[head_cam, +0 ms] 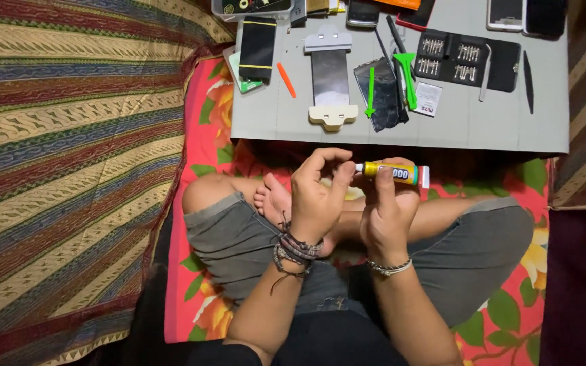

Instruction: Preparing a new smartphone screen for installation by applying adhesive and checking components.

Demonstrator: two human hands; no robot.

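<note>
My right hand (386, 210) grips a small yellow glue tube (396, 173), held level over my crossed legs with its nozzle pointing left. The fingertips of my left hand (317, 196) pinch the tube's nozzle end, where the cap sits; the cap itself is hidden by the fingers. Both wrists wear bracelets. I sit cross-legged in grey shorts on a red floral cloth.
A low grey board (456, 132) lies just beyond my hands. On it lie a metal phone holder (331, 78), a dark phone screen (378, 88), green plastic pry tools (407, 71), an orange pick (286, 80), a black screwdriver-bit case (466, 61) and several phones. Striped fabric (69, 156) covers the left.
</note>
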